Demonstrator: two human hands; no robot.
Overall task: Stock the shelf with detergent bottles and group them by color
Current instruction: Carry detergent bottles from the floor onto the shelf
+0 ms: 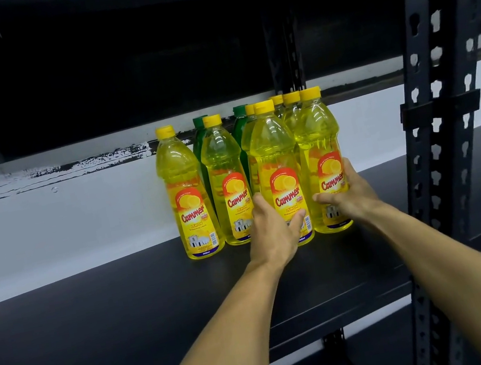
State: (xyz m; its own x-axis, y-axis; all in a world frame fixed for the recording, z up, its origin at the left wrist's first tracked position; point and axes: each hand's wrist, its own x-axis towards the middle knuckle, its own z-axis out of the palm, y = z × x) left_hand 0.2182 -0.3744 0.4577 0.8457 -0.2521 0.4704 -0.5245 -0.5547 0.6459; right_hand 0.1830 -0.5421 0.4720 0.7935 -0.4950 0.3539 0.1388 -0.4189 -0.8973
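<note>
Gripping two clear yellow lemon detergent bottles on the black shelf (pixel 127 315), left hand (pixel 270 228) round one (pixel 279 175), right hand (pixel 344 193) round another (pixel 320 149); shoving risks toppling packed neighbours onto green bottles (pixel 201 137) behind.

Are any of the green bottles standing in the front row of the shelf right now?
No, the two green bottles stand behind the front row, which is four yellow bottles on the shelf.
</note>
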